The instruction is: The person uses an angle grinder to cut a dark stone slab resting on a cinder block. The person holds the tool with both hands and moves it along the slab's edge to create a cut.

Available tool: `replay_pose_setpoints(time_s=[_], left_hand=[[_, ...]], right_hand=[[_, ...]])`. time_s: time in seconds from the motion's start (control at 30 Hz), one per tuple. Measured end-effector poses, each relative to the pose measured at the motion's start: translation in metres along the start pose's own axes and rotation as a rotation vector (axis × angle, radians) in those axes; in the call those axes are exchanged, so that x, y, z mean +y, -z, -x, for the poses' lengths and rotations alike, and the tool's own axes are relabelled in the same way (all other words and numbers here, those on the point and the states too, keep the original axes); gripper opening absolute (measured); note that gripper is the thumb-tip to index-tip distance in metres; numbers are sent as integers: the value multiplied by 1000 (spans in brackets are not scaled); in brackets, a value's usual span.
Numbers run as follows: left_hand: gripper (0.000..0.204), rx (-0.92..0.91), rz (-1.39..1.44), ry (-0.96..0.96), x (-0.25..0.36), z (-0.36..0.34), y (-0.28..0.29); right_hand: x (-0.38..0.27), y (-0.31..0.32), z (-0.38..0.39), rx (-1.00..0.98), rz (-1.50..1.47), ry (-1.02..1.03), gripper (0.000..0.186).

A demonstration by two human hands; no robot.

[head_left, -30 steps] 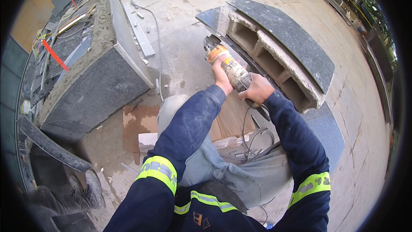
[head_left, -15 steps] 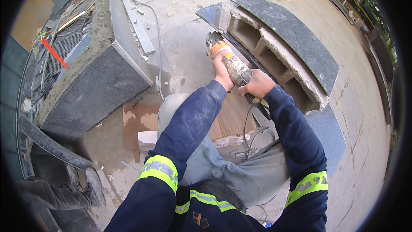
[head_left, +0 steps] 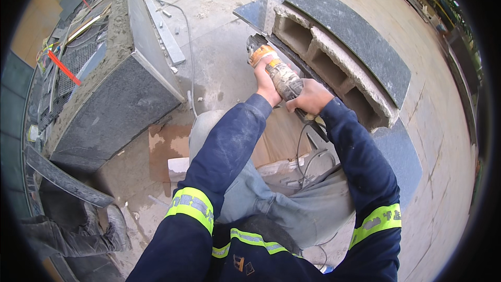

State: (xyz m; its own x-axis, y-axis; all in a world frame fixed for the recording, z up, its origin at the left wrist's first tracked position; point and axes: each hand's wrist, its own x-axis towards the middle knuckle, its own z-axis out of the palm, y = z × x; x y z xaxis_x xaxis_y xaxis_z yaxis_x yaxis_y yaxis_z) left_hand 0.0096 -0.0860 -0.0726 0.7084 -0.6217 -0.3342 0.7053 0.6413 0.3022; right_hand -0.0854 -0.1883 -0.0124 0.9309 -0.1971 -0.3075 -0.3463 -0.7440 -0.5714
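An orange and grey, dust-caked angle grinder [head_left: 282,77] is held in both my hands, its guarded head pointing up and left. My left hand [head_left: 266,81] wraps round the body just behind the orange head. The rear end is gripped by my right hand [head_left: 313,97], where the cord comes out. Close beyond the tool lies a hollow concrete block [head_left: 334,65] with its open cells facing me. A dark grey stone slab [head_left: 347,36] rests on the block's far side, and bluish slab pieces [head_left: 396,164] stick out beneath it. The grinder's disc is mostly hidden by the guard.
At left stands a low wall clad in grey stone [head_left: 112,107], mortar along its top. A metal strip [head_left: 165,30] and a cable [head_left: 191,47] lie on the concrete floor. Brown cardboard [head_left: 169,146] is by my knees. Another person's shoe [head_left: 118,225] shows at lower left.
The view has shifted slightly, so the block and slab sit a little higher and further left. Both hands keep their hold on the grinder, with little movement against the block.
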Motion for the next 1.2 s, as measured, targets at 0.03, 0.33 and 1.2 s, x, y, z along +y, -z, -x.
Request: replay_pose_setpoints(time_s=[0.03, 0.33, 1.2], left_hand=[[51, -4, 7, 10, -1, 2, 0], [50, -6, 3, 6, -8, 17, -3], [53, -24, -5, 45, -10, 35, -11]], right_hand=[[1, 0, 2, 13, 12, -12, 33], [-2, 2, 23, 27, 27, 6, 33], [-3, 7, 35, -68, -13, 42, 46]])
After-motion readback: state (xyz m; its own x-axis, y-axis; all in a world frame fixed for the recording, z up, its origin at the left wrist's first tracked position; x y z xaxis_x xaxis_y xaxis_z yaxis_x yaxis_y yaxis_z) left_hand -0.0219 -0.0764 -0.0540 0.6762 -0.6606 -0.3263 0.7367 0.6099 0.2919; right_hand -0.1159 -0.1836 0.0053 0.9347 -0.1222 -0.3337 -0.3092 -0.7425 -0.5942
